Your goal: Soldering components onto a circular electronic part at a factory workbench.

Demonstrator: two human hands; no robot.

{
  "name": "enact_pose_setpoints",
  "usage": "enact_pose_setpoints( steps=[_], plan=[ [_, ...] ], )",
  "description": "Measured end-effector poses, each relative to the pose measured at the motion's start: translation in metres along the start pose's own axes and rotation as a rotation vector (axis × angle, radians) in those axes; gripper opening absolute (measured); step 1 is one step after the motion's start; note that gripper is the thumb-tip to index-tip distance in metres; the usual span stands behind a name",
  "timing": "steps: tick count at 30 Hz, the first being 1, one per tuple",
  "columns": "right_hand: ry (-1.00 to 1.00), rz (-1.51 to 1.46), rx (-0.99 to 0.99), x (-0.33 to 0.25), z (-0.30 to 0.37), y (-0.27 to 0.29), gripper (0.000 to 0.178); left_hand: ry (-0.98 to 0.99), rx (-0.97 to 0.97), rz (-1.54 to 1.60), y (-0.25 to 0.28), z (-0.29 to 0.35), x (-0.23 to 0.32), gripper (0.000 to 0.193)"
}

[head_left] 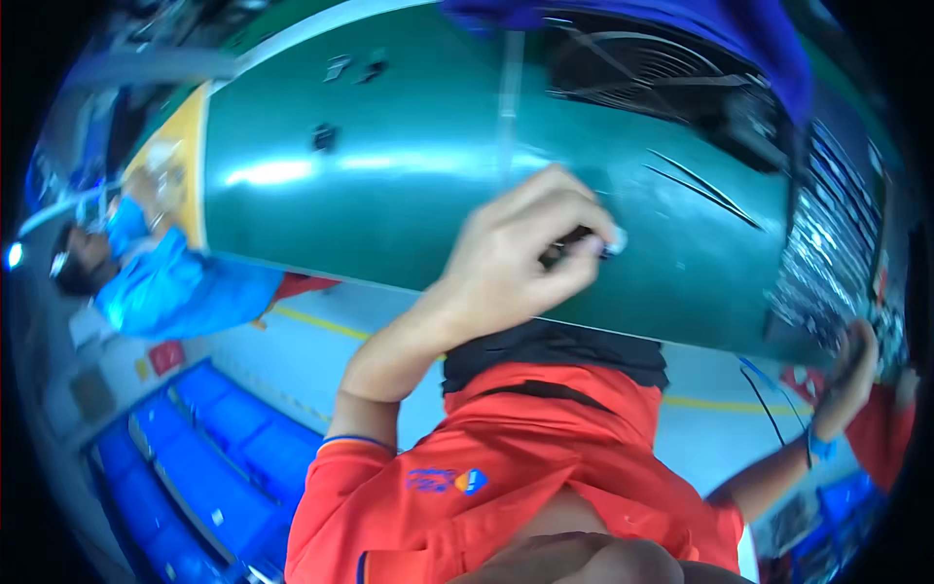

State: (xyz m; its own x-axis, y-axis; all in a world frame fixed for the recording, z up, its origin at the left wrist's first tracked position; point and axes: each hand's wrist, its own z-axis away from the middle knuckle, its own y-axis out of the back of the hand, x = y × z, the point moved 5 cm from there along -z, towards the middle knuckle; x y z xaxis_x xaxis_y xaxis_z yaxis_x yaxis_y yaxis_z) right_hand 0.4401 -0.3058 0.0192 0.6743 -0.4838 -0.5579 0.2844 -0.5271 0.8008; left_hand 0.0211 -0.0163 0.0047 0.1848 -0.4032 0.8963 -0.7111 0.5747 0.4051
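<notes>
My left hand [516, 258] is raised over the green table [389, 195], near its front edge. Its fingers are curled shut around a small dark part [574, 241] with a pale tip. An orange sleeve covers that arm up to the elbow. My right hand [851, 365], with a blue band at the wrist, is far out at the right rim, by the corner of a rack of shiny metal parts [837, 243]. Blur hides whether its fingers grip anything.
A black fan grille [642, 63] lies at the table's far right under blue cloth. Several small dark parts [324, 136] sit on the far left of the table. A person in blue [165, 282] is at the left. Blue crates [214, 457] stand on the floor below.
</notes>
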Motion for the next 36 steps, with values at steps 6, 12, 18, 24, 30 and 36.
enact_pose_setpoints(
  steps=[6,12,18,24,30,36],
  plan=[
    [0.269,-0.109,0.236,-0.086,0.019,-0.027,0.025,0.218,0.395,-0.433,0.126,-0.035,-0.019,0.008],
    [0.352,-0.468,-0.033,-0.222,0.068,-0.158,0.038,0.028,0.258,-0.568,0.209,-0.173,-0.101,0.025],
    [0.492,-0.309,-0.062,-0.255,0.062,-0.165,0.046,0.010,0.354,-1.157,0.230,-0.210,-0.144,0.032],
    [0.532,-0.377,-0.111,-0.248,0.061,-0.165,0.047,0.016,0.290,-0.694,0.222,-0.177,-0.075,0.021],
    [0.623,-0.333,-0.063,-0.247,0.067,-0.170,0.046,-0.092,-0.086,-0.577,0.111,-0.020,-0.019,0.011],
    [0.553,-0.387,-0.083,-0.270,0.057,-0.180,0.038,-0.276,0.038,-0.626,0.070,-0.007,-0.005,0.015]
  ],
)
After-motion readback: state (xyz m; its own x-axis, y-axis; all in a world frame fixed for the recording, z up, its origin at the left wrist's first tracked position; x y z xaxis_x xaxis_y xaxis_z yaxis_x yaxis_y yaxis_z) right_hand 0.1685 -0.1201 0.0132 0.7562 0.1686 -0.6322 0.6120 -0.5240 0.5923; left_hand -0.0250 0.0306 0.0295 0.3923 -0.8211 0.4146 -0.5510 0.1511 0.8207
